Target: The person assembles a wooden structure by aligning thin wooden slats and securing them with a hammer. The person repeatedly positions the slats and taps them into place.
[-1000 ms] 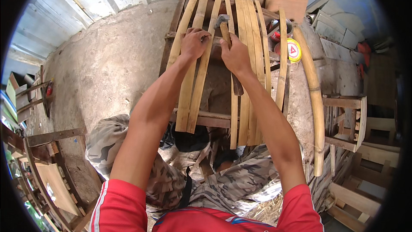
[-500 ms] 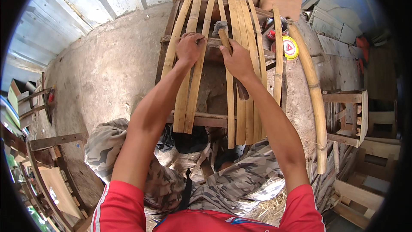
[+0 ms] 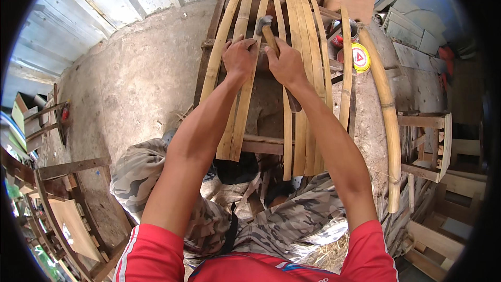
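frame: dark wooden frame (image 3: 263, 145), cross rails near and far, standing on the dirt floor
on it: a bunch of pale bamboo slats (image 3: 301, 83) laid lengthwise across the rails, side by side, with a gap in the middle
floor: bare packed earth (image 3: 130, 83), pretty dusty
beside the frame: thick bamboo pole (image 3: 387, 109) along the right side, plus a round yellow lid (image 3: 359, 56) at the far right end

pale yellow bamboo slats (image 3: 302, 73), grey camouflage trousers (image 3: 151, 177), red shirt (image 3: 156, 256), yellow round tin (image 3: 360, 56)
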Demonstrator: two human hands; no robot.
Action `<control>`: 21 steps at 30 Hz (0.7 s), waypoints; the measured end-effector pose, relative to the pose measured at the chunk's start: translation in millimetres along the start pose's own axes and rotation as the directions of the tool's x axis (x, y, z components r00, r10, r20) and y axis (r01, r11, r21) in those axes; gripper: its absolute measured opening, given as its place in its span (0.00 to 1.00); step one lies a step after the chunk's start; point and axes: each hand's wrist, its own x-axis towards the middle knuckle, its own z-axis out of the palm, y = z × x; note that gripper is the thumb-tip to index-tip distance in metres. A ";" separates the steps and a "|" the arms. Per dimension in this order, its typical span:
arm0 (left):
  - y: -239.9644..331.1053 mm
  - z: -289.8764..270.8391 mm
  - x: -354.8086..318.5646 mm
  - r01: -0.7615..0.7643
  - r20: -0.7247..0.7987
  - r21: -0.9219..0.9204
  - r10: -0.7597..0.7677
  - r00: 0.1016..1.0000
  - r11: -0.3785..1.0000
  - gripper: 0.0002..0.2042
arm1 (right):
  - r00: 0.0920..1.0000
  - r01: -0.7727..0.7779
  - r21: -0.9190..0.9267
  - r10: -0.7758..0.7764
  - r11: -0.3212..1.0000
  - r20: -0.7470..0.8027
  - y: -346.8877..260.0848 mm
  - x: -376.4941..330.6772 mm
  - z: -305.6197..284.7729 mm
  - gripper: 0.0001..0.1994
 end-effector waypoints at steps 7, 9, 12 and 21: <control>-1.0 1.7 2.2 0.006 0.016 -0.005 -0.006 1.000 1.000 0.12 | 0.999 -0.021 -0.041 0.023 0.999 0.038 -4.0 0.7 2.2 0.17; -4.8 0.5 1.8 0.028 0.028 -0.010 -0.028 0.999 1.000 0.12 | 1.000 -0.009 -0.003 0.009 1.000 0.012 -8.6 1.1 3.1 0.16; -1.4 2.3 -0.2 0.007 -0.019 -0.065 -0.008 1.000 0.998 0.11 | 1.000 -0.005 0.001 0.005 1.000 0.018 -8.6 -2.0 4.1 0.14; -1.7 0.6 1.6 0.006 0.020 -0.010 -0.006 1.000 1.000 0.13 | 0.996 0.025 -0.008 -0.026 1.000 -0.082 -2.9 -1.9 10.8 0.17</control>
